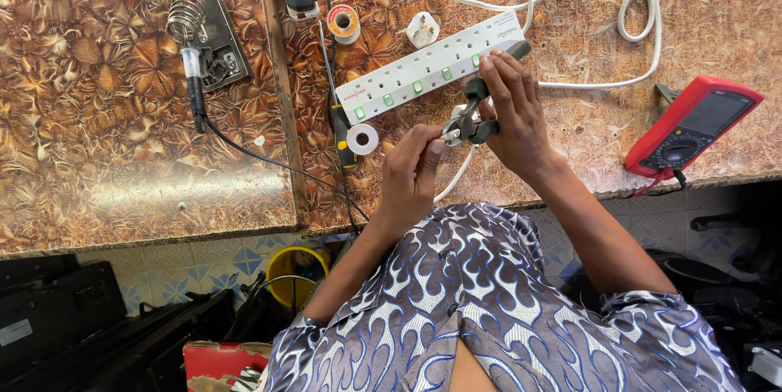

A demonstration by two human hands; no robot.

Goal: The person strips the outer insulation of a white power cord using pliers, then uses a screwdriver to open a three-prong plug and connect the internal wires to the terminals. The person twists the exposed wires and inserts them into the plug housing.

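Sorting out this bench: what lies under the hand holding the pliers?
Under the right hand with the pliers lies the near end of the white power strip. A white cable emerges below the hands. The strip's last socket and where the cable joins are covered.

Green-handled pliers (475,111) bite a white cable (453,178) end.

Power strip (423,66) just beyond hands (456,135)
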